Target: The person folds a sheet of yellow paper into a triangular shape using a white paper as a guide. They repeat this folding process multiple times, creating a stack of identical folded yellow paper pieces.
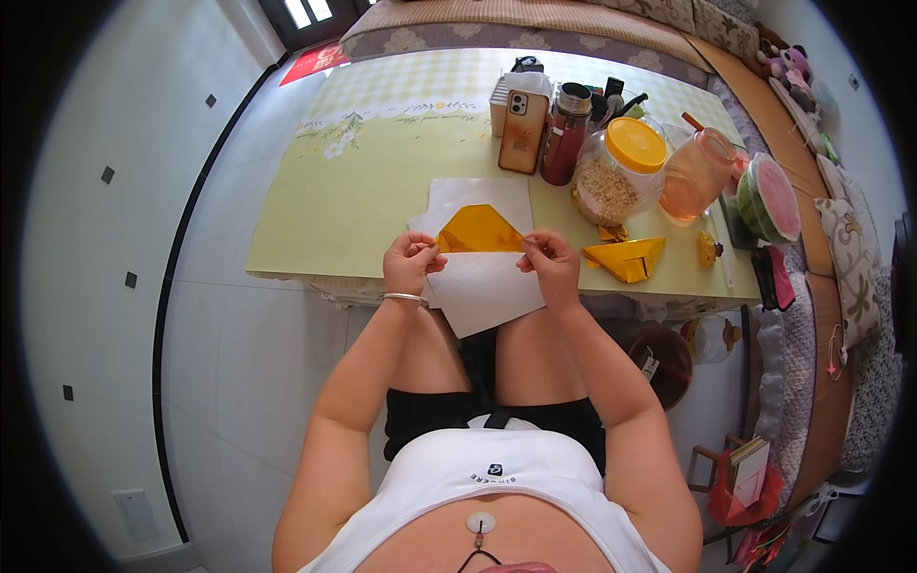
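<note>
A partly folded sheet of gold foil paper (480, 229) is stretched between my two hands at the table's near edge. My left hand (412, 260) pinches its left corner, and my right hand (549, 260) pinches the right one. The sheet's far edge is angled at the corners, and its near edge runs straight. Beneath it lie white paper sheets (487, 291), which overhang the table edge above my lap. To the right of my right hand rests a folded gold paper ingot shape (626, 258), with a smaller gold folded piece (709, 249) farther right.
Behind my hands stand a phone (523, 134), a dark red thermos (565, 138), a yellow-lidded jar (616, 172) and a pink-tinted pitcher (695, 177). A cut watermelon (769, 199) sits at the right. The yellow tablecloth (334, 210) stretches left. Below the table's right side is a dark bin (661, 368).
</note>
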{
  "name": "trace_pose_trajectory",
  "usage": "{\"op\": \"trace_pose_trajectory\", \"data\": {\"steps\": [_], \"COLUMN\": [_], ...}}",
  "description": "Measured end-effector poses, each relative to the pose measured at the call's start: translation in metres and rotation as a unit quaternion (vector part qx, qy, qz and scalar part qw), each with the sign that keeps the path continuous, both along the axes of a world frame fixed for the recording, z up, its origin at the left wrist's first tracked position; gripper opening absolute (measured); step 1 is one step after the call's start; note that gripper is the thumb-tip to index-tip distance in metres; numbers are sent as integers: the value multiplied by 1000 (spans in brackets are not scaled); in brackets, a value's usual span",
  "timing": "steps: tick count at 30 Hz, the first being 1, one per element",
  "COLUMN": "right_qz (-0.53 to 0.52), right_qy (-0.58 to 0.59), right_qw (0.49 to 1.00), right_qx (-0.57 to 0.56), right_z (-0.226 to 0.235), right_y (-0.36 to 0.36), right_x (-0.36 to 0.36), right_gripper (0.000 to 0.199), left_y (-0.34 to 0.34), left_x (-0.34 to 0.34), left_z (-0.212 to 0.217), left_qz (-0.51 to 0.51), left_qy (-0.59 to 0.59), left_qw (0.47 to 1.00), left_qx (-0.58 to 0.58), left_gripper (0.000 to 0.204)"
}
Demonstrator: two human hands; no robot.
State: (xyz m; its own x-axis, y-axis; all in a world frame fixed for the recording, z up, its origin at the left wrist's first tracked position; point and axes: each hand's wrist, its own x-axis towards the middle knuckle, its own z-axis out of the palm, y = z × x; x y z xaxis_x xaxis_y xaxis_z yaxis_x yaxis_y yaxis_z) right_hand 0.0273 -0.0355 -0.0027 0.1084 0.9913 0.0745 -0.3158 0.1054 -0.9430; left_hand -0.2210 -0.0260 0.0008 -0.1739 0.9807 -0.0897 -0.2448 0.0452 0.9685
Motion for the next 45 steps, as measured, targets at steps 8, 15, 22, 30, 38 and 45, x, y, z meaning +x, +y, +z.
{"op": "trace_pose_trajectory", "data": {"steps": [8, 15, 22, 30, 38, 45], "right_qz": [17, 28, 43, 56, -8, -33], "right_qy": [34, 65, 64, 132, 98, 89], "right_qw": [999, 997, 996, 985, 995, 995], "right_qx": [-34, -36, -52, -96, 19, 37], "right_z": [13, 23, 36, 43, 44, 48], "right_y": [-14, -25, -34, -42, -57, -67], "right_x": [9, 12, 23, 46, 54, 71], "right_gripper": [14, 19, 35, 36, 18, 16], "left_y": [-11, -19, -24, -24, -28, -33], "left_x": [0, 0, 2, 19, 39, 56], "left_z": [8, 8, 18, 25, 27, 38], "left_qz": [-11, -28, -39, -81, -115, -145], "left_qy": [-85, -87, -91, -107, -164, -143], "left_qw": [995, 996, 994, 990, 977, 978], "left_qx": [-51, 4, -44, -39, -69, -51], "left_gripper": [7, 7, 17, 16, 13, 12]}}
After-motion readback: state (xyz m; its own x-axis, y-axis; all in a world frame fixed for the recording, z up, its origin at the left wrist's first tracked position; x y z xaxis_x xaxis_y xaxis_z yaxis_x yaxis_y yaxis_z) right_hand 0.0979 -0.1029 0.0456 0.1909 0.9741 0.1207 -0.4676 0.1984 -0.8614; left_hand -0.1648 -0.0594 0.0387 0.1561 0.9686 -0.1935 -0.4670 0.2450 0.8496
